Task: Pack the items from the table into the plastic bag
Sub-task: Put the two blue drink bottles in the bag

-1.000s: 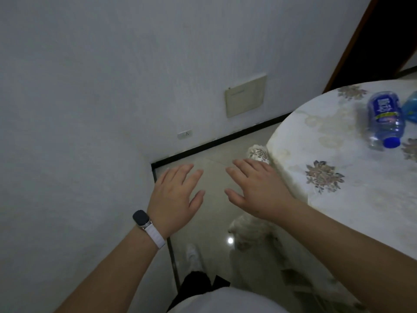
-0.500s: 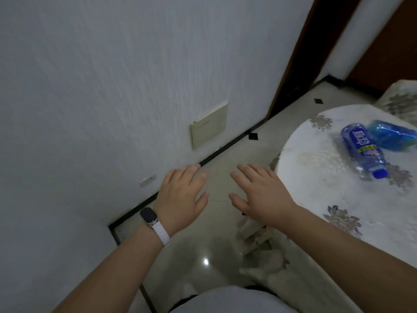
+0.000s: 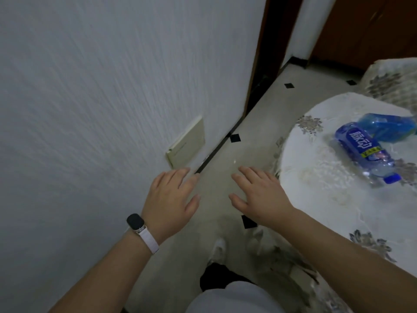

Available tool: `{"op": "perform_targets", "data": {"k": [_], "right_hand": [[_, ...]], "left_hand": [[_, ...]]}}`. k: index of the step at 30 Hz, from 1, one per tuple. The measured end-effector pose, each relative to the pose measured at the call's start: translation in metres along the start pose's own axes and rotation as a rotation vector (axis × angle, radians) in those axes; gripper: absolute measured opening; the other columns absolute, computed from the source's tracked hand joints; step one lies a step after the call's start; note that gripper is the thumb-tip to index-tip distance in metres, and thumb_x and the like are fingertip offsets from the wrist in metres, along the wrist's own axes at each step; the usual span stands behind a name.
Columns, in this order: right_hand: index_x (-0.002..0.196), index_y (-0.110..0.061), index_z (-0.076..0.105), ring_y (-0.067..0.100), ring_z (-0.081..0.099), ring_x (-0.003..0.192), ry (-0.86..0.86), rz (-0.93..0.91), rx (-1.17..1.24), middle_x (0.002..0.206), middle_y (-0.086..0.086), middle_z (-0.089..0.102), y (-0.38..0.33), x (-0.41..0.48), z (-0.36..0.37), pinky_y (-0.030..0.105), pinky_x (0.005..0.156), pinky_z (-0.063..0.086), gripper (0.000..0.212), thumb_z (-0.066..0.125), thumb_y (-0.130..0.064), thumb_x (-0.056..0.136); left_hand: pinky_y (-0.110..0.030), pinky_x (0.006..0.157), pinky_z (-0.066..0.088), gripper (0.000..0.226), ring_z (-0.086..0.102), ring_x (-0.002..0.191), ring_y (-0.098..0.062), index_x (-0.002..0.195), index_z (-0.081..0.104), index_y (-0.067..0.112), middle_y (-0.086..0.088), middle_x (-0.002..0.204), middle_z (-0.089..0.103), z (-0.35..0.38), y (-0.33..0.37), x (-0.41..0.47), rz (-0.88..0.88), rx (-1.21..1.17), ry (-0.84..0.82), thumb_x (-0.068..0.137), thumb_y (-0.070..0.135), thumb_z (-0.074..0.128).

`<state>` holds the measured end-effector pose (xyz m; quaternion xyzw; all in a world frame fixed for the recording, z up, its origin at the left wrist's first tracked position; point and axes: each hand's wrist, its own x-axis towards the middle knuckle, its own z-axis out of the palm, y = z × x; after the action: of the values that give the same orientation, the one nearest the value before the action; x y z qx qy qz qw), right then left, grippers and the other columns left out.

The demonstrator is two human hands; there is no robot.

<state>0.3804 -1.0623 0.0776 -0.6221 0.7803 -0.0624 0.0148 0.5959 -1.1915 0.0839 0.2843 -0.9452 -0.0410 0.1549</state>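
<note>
1. Right of both hands, on the round table (image 3: 338,222) w/ its floral cloth, lie the task's things: a blue-label bottle (image 3: 365,152) on its side and, just behind it and touching or nearly so, a blue plastic item (image 3: 390,127). Can't tell if that one is a second bottle or the bag; it's cut off by the frame edge.
2. Left hand (image 3: 171,199): flat, palm down, fingers spread wide, holding nothing. Hangs over the floor near the wall, watch (image 3: 135,223) on the wrist.
3. Right hand (image 3: 259,195): also flat and spread, empty. Sits just left of the table edge, not over the cloth yet.
4. Key relation: bottle lies to the far right of the right hand, well apart from it. Right hand is clearly the nearer one; left hand is well away, w/ the right hand between it and the table.
5. Bottle's long axis runs diagonally, base at far left, blue cap (image 3: 392,178) at near right, so the label side faces the right hand broadside.
6. Judgement: packing not yet started, nothing held. Next move prob. a rightward reach w/ the right hand, closing across the bottle's middle. It may roll on the cloth if nudged.
</note>
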Motion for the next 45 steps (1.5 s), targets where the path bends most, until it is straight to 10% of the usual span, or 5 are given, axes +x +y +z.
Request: {"op": "perform_targets", "data": {"k": [15,45], "right_hand": [[0.123,-0.016,0.061,0.027,0.055,0.119,0.19,0.281,0.139,0.129,0.007,0.06,0.148,0.152,-0.009,0.041,0.095,0.043,0.053,0.045,-0.052,0.087],[0.125,-0.021,0.059,0.024,0.056,0.113,0.186,1.727,0.022,0.127,0.001,0.06,0.296,0.187,-0.012,0.038,0.088,0.047,0.056,0.043,-0.057,0.086]], "left_hand": [[-0.046,0.096,0.046,0.045,0.058,0.113,-0.03,0.124,0.063,0.013,-0.011,0.127,0.062,0.037,-0.008,0.273,0.348,0.018,-0.047,0.088,0.039,0.054],[-0.047,0.093,0.048,0.049,0.059,0.115,-0.034,0.124,0.065,0.011,-0.014,0.126,0.063,0.251,0.195,0.656,1.344,-0.517,-0.417,0.087,0.042,0.052]]}}
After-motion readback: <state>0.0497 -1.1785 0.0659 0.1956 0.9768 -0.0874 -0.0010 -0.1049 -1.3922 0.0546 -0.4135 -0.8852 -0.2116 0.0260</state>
